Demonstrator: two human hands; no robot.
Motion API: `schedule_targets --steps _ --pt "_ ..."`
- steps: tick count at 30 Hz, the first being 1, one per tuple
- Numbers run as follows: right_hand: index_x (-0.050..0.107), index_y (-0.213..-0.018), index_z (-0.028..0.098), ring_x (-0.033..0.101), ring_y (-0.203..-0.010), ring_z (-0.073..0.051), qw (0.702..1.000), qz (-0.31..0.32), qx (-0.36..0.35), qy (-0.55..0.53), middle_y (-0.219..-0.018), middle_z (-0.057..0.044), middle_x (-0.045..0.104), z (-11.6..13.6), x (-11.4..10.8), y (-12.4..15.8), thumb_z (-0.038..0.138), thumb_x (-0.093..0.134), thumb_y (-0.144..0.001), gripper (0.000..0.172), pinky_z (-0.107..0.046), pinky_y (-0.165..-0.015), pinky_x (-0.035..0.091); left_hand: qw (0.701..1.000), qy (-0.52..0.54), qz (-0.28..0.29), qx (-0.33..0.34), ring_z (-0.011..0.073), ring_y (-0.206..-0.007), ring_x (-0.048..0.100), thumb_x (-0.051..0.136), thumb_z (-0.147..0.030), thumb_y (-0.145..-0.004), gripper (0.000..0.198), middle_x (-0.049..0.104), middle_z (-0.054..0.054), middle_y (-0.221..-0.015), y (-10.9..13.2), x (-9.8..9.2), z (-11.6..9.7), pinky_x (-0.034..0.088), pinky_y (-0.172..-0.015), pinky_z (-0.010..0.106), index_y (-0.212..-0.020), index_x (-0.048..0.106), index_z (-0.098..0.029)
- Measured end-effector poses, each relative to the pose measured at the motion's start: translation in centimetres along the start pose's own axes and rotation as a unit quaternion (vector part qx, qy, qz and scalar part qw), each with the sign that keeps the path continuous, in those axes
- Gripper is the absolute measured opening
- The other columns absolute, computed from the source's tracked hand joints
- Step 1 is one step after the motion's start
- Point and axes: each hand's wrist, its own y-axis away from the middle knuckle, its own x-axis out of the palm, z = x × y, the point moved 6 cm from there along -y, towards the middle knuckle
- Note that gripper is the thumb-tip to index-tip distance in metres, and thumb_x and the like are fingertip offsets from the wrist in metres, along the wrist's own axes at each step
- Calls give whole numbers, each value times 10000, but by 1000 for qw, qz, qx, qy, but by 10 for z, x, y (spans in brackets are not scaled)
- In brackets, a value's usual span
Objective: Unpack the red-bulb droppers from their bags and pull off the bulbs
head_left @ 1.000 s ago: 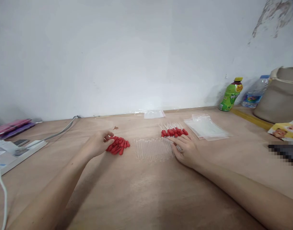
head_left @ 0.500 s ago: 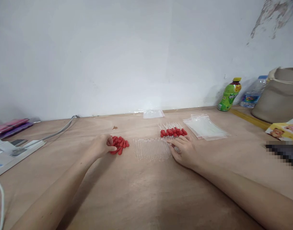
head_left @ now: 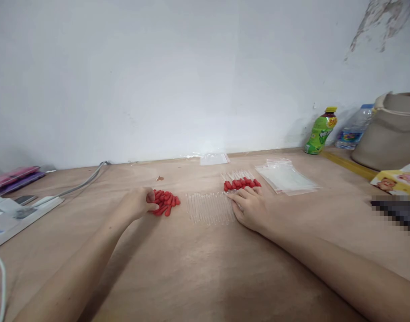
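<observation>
My left hand (head_left: 140, 203) is at the left edge of a loose pile of red rubber bulbs (head_left: 166, 200). Its thumb and curled fingers are apart, touching the nearest bulbs. My right hand (head_left: 250, 206) lies over the right end of a row of slim clear tubes (head_left: 209, 209), laid side by side on the wooden table (head_left: 191, 268). The index finger reaches along the tubes' far ends, with the thumb spread lower down. Just behind this hand sits a bunch of red-bulb droppers (head_left: 241, 182), their pale stems pointing toward the wall.
Clear zip bags (head_left: 287, 175) are stacked right of the droppers, and another bag (head_left: 214, 159) lies by the wall. A green bottle (head_left: 321, 132), a water bottle (head_left: 354, 129) and a beige bucket (head_left: 386, 138) stand at right. A power strip (head_left: 27, 219) with cables is at left.
My right hand has slid slightly left over the tubes. My left hand has drawn back a little to the left at the pile's edge.
</observation>
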Motion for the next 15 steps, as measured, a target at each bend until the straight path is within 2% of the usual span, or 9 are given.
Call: schedule_targets --steps 3,6,8,11,13,15 --pt "638 -871 213 477 -768 -173 1000 17 -5 8 -759 -35 610 5 0 -2 190 465 -808 185 -342 -732 240 1000 4 -6 -6 208 -685 564 613 -382 -606 213 616 27 -729 0 -3 1 341 -516 255 -686 556 -194" --pt "631 -855 199 471 -774 -175 999 37 -14 1 -764 -43 601 10 0 -4 240 460 -825 179 -344 -728 237 998 3 -65 0 215 -687 556 598 -432 -644 248 613 34 -749 5 -7 -10 343 -517 264 -719 565 -197" --pt "627 -865 197 468 -780 -178 998 53 -23 -7 -770 -43 595 13 1 -4 298 463 -831 196 -351 -739 236 989 17 -130 63 207 -706 549 563 -428 -703 237 604 40 -768 14 -4 -31 369 -563 278 -727 571 -193" --pt "626 -898 195 462 -788 -187 997 68 -43 -15 -786 -53 587 16 2 -3 412 470 -821 278 -361 -746 238 951 73 -194 231 195 -807 534 521 -391 -775 218 584 48 -852 33 15 -74 404 -709 307 -745 584 -185" --pt "627 -917 185 456 -793 -194 996 70 -58 -17 -789 -64 583 19 1 -2 489 472 -801 360 -366 -751 242 927 114 -204 295 199 -876 519 514 -358 -795 194 571 62 -925 41 31 -95 406 -772 328 -820 592 -182" --pt "629 -935 178 451 -797 -196 995 71 -68 -24 -791 -72 579 20 0 -2 537 466 -786 421 -366 -757 246 917 141 -194 318 199 -915 508 486 -315 -820 180 559 69 -968 38 44 -110 407 -799 337 -883 592 -184"
